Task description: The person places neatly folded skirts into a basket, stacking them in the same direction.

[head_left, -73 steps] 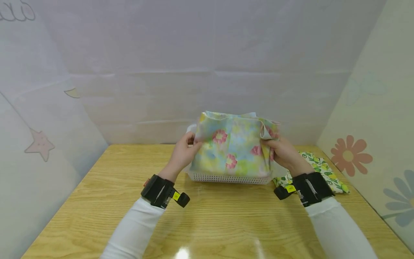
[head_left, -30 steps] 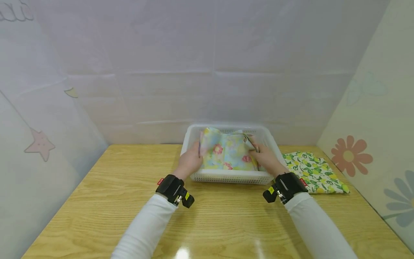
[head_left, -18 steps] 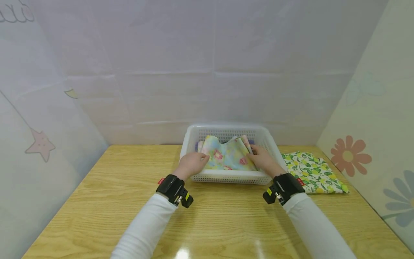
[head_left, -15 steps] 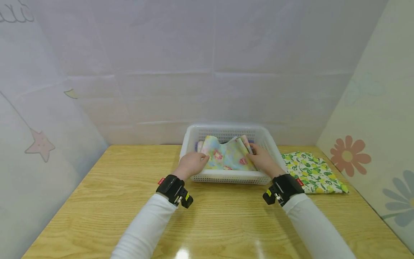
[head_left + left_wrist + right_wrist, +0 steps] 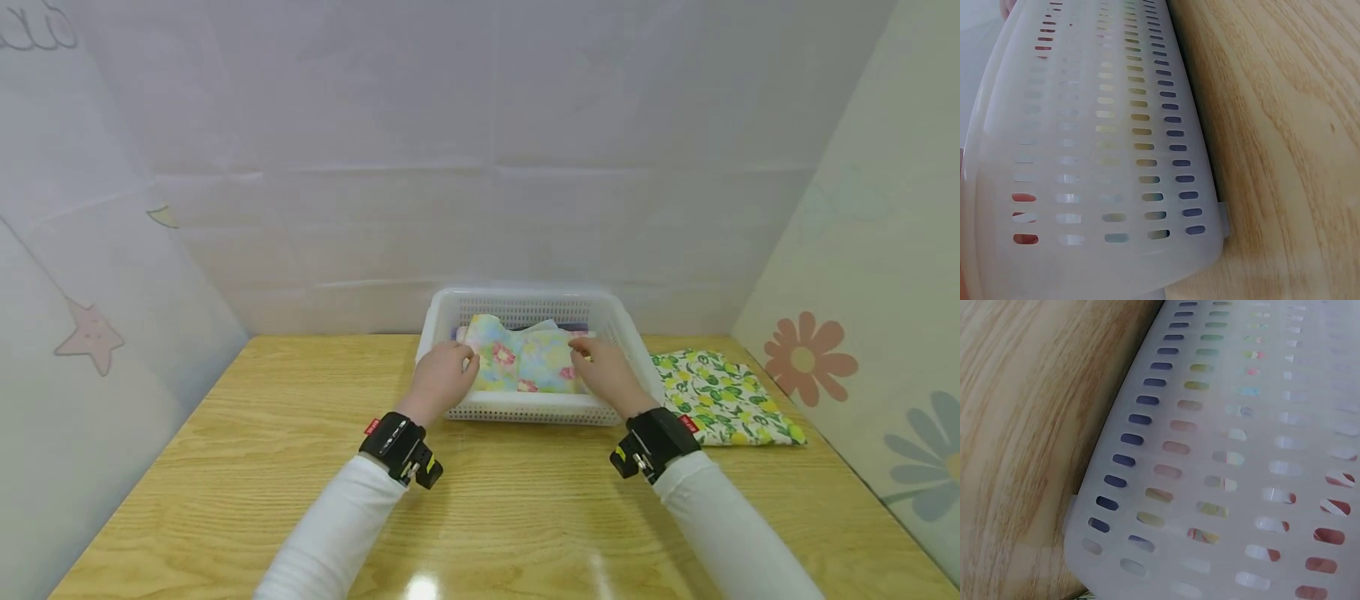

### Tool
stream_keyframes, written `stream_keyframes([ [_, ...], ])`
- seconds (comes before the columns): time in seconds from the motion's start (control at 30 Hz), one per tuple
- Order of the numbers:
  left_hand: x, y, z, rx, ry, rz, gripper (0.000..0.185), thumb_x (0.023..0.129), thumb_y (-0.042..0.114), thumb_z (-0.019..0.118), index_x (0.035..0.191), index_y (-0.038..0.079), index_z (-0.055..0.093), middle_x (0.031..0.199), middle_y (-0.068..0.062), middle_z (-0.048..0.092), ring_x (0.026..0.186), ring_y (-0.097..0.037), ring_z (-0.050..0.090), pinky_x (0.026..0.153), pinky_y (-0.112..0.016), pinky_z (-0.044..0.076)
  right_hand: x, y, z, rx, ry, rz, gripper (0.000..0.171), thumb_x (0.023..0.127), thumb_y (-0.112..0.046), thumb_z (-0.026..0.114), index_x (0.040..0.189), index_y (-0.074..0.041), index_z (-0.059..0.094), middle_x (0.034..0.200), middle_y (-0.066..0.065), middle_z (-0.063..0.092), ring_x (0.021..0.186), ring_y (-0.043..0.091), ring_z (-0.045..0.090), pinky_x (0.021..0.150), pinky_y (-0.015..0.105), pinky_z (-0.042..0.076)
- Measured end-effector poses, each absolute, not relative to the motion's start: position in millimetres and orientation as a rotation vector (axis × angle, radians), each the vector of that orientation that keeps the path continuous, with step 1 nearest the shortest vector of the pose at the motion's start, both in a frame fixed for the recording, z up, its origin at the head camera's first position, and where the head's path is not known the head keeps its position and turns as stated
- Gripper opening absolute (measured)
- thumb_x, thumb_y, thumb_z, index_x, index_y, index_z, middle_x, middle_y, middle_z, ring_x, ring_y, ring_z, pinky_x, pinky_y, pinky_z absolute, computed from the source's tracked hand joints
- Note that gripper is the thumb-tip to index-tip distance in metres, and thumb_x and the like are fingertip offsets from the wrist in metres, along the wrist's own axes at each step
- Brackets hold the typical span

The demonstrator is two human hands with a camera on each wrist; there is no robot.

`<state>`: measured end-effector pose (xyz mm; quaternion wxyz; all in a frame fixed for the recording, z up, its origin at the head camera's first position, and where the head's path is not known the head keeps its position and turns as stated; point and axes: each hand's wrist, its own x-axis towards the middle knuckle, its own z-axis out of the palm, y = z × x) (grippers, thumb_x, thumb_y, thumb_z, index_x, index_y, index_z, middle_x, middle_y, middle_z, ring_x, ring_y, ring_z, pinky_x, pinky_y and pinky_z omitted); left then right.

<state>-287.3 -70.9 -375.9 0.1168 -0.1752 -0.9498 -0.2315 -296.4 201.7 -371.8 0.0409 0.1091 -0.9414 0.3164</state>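
The flowery cloth (image 5: pixel 536 360) is likely being tucked into the basket (image 5: pixel 534 401). Whether it's pinched by left hand (image 5: pixel 442 377) or right hand (image 5: pixel 609 373) can't be told. Next, smoothing may be needed.

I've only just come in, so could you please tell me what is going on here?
A person's left hand and right hand are over a white basket, at either side of a pastel floral cloth lying inside; whether they grip it is unclear. A lemon-print cloth lies on the table, to the basket's right.
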Motion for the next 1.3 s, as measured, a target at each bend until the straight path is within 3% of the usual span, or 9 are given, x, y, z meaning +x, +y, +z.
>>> stream_keyframes([
  [0.17, -286, -72, -377, -0.556, -2.678, -0.656, 0.028, 0.105, 0.018, 0.053, 0.097, 0.002, 0.075, 0.1, -0.013, 0.074, 0.094, -0.03, 0.07, 0.079, -0.043, 0.058, -296, 200, -371, 0.394, -2.9, 0.943, 0.042, 0.108, -0.016, 0.042, 0.135, 0.009, 0.061, 0.123, 0.028, 0.069, 0.1, 0.037, 0.068, 0.084, 0.046, 0.054],
  [0.27, -286, -72, -379, -0.576, -2.61, -0.644, 0.027, 0.103, 0.016, 0.054, 0.088, 0.004, 0.073, 0.09, -0.011, 0.073, 0.085, -0.029, 0.07, 0.073, -0.041, 0.056, -294, 200, -371, 0.416, -2.853, 0.93, 0.039, 0.108, -0.016, 0.044, 0.129, 0.008, 0.065, 0.104, 0.023, 0.073, 0.077, 0.026, 0.061, 0.073, 0.037, 0.047],
  [0.37, -285, -73, -382, -0.624, -2.515, -0.602, 0.028, 0.1, 0.013, 0.057, 0.075, 0.006, 0.066, 0.077, -0.009, 0.069, 0.073, -0.027, 0.067, 0.066, -0.039, 0.053, -290, 201, -373, 0.476, -2.761, 0.862, 0.033, 0.107, -0.012, 0.046, 0.121, 0.007, 0.069, 0.089, 0.018, 0.072, 0.064, 0.017, 0.051, 0.067, 0.033, 0.041],
  [0.5, -281, -76, -389, -0.697, -2.381, -0.507, 0.027, 0.096, 0.009, 0.063, 0.069, 0.006, 0.063, 0.069, -0.007, 0.066, 0.066, -0.026, 0.064, 0.061, -0.039, 0.051, -283, 203, -376, 0.557, -2.632, 0.693, 0.025, 0.104, -0.007, 0.052, 0.109, 0.004, 0.073, 0.085, 0.016, 0.074, 0.062, 0.015, 0.057, 0.063, 0.034, 0.046],
  [0.8, -257, -90, -399, -0.747, -2.32, -0.36, 0.017, 0.096, 0.013, 0.065, 0.08, 0.007, 0.068, 0.084, -0.008, 0.074, 0.082, -0.027, 0.069, 0.073, -0.039, 0.055, -262, 213, -385, 0.664, -2.509, 0.458, 0.014, 0.097, -0.002, 0.061, 0.093, -0.002, 0.075, 0.08, 0.012, 0.072, 0.064, 0.02, 0.062, 0.063, 0.038, 0.052],
  [0.97, -249, -102, -407, -0.781, -2.29, -0.305, 0.011, 0.095, 0.015, 0.068, 0.092, 0.005, 0.07, 0.096, -0.011, 0.073, 0.094, -0.03, 0.069, 0.086, -0.042, 0.056, -249, 228, -391, 0.707, -2.49, 0.431, 0.01, 0.096, -0.003, 0.066, 0.093, -0.004, 0.075, 0.083, 0.009, 0.073, 0.071, 0.021, 0.066, 0.067, 0.039, 0.054],
  [1.1, -245, -112, -412, -0.824, -2.199, -0.267, 0.016, 0.089, 0.013, 0.073, 0.1, 0.001, 0.071, 0.102, -0.014, 0.073, 0.097, -0.032, 0.069, 0.089, -0.043, 0.057, -240, 241, -397, 0.79, -2.435, 0.448, 0.007, 0.093, -0.005, 0.071, 0.096, -0.007, 0.077, 0.087, 0.006, 0.074, 0.078, 0.022, 0.068, 0.071, 0.039, 0.056],
  [1.23, -238, -122, -415, -0.839, -2.161, -0.223, 0.027, 0.083, 0.01, 0.078, 0.108, -0.001, 0.072, 0.107, -0.017, 0.074, 0.101, -0.032, 0.071, 0.092, -0.044, 0.058, -232, 252, -402, 0.861, -2.338, 0.445, 0.02, 0.084, -0.006, 0.08, 0.104, -0.003, 0.08, 0.092, 0.006, 0.076, 0.084, 0.024, 0.07, 0.074, 0.04, 0.057],
  [1.3, -234, -125, -417, -0.843, -2.15, -0.207, 0.034, 0.081, 0.009, 0.08, 0.112, -0.002, 0.073, 0.11, -0.018, 0.075, 0.103, -0.033, 0.072, 0.093, -0.045, 0.059, -230, 257, -405, 0.871, -2.296, 0.431, 0.025, 0.086, -0.011, 0.08, 0.108, -0.002, 0.079, 0.094, 0.008, 0.077, 0.085, 0.025, 0.07, 0.074, 0.041, 0.058],
])
